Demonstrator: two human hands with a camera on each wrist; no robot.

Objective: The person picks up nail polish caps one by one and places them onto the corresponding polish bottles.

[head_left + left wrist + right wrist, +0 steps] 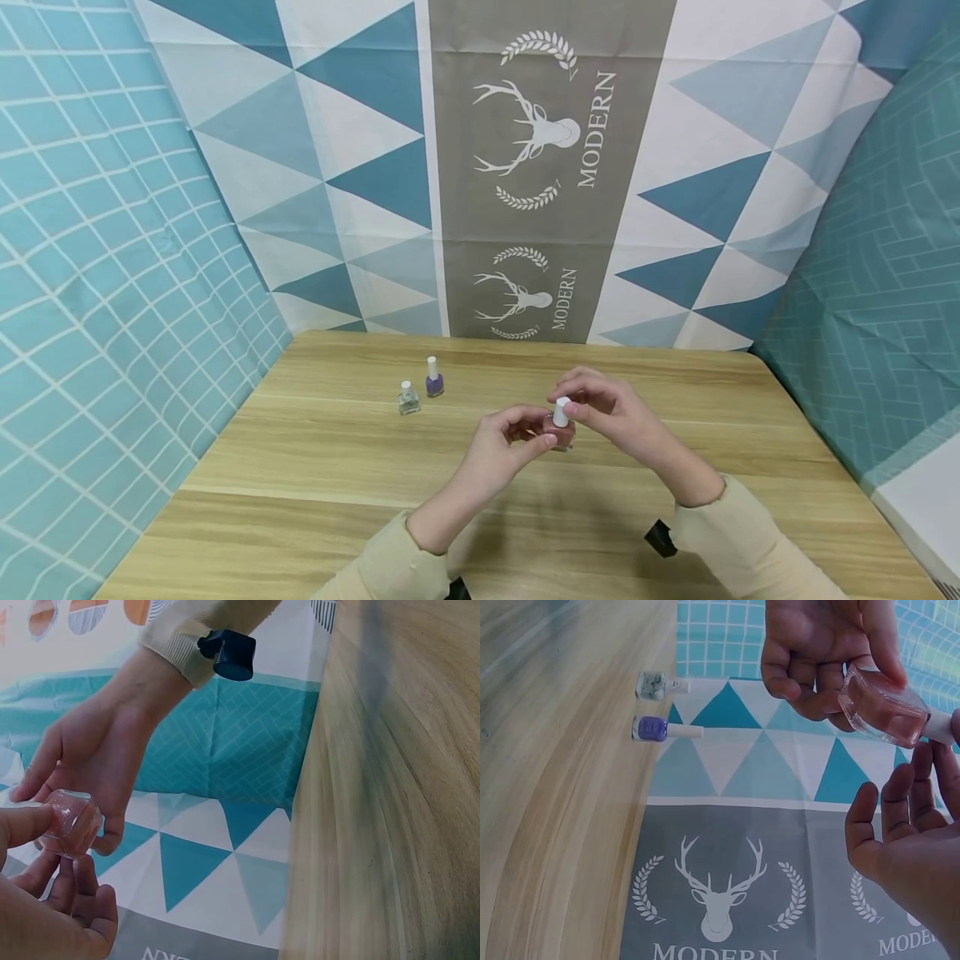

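Note:
A pink nail polish bottle (559, 433) with a white cap (561, 412) is held above the wooden table, slightly tilted. My left hand (501, 446) pinches its glass body between thumb and fingers. At the cap, my right hand (611, 412) has its thumb and fingers pinching from the other side. The right wrist view shows the pink bottle (889, 709) lengthwise, its cap partly hidden by the right fingers. In the left wrist view, the glass base of the bottle (73, 823) faces the camera.
Toward the back left of the table (315, 467) stand a clear nail polish bottle (408, 402) and a purple one (434, 383), both with white caps. Patterned cloth (517, 167) hangs behind the table, with blue gridded cloth (97, 250) at left and teal cloth (862, 317) at right.

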